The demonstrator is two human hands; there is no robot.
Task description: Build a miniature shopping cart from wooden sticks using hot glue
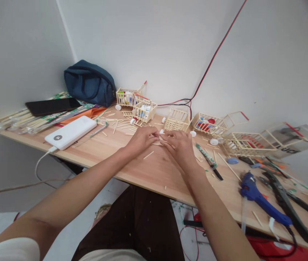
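Both hands meet at the middle of the wooden table. My left hand pinches the end of a thin wooden stick with its fingers closed. My right hand lies fingers-down over the same stick, fingertips pressed together against the left ones. A loose stick lies on the table just below my left hand. Right behind the hands stands a small stick-built cart, with a white bottle-cap wheel beside it.
More stick carts line the wall. A white power bank, a black phone and a blue pouch sit left. A craft knife, blue glue gun and black tools lie right.
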